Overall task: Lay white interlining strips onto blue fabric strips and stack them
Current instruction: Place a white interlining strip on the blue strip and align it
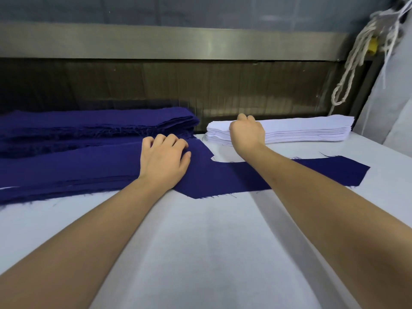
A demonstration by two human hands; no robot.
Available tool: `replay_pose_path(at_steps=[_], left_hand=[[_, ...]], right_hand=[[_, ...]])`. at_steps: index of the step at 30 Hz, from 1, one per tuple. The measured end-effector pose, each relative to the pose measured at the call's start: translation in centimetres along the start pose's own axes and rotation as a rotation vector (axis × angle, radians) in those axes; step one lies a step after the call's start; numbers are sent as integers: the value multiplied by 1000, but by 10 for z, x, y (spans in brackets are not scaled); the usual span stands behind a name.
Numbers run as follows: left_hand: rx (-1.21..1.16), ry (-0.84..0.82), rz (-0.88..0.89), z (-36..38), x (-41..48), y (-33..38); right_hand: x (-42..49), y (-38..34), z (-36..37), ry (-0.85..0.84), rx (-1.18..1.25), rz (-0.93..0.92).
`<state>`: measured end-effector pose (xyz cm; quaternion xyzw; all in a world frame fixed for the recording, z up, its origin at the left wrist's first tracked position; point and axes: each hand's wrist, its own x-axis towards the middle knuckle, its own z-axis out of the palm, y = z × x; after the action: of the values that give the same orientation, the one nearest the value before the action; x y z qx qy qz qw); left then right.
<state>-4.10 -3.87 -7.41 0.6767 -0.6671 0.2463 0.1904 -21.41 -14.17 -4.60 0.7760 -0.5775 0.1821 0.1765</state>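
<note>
The left hand (163, 157) lies palm down on a blue strip (312, 172), the fingers bent and the thumb flat against the cloth. It presses on the cloth and grips nothing that I can see. This strip runs across the table (200, 241) from under the left hand out to the right, passing beneath the right forearm, and its frayed right end lies bare on the white surface. Its left part rests on a low blue pile (66, 172) near the table's front edge. A thicker blue stack (95, 123) sits just behind that pile, against the dark back panel.

The right hand (246, 132) reaches to the left end of the white stack (307, 128), which lies at the back of the table, right of the blue stack and apart from it. The fingers curl down onto the top sheets, but the back of the hand faces the camera, so I cannot tell whether they pinch a strip or only touch it.

A looped rope (354, 70) hangs at the far right, below a metal rail (178, 41).
</note>
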Motion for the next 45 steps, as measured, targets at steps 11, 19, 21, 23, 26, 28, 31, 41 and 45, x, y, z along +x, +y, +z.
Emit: replay_pose_path(at_steps=[11, 19, 21, 23, 26, 28, 31, 41, 45], left_hand=[[9, -15, 9, 1, -1, 2], [-24, 7, 4, 2, -1, 0], [-28, 14, 4, 2, 0, 0], [-34, 16, 6, 2, -1, 1], [-45, 15, 8, 1, 0, 1], [-70, 22, 21, -1, 0, 1], [-306, 44, 53, -6, 1, 4], [-1180, -81, -209, -15, 9, 7], [-1213, -86, -355, -19, 15, 7]], right_hand=[[12, 8, 6, 78, 156, 76], [21, 17, 5, 28, 786, 401], [21, 19, 6, 49, 855, 442], [20, 19, 7, 62, 860, 451], [19, 14, 10, 129, 798, 389], [15, 9, 9, 221, 707, 313], [7, 2, 3, 319, 618, 171], [-30, -40, -16, 301, 386, -412], [-31, -42, -13, 254, 317, -451]])
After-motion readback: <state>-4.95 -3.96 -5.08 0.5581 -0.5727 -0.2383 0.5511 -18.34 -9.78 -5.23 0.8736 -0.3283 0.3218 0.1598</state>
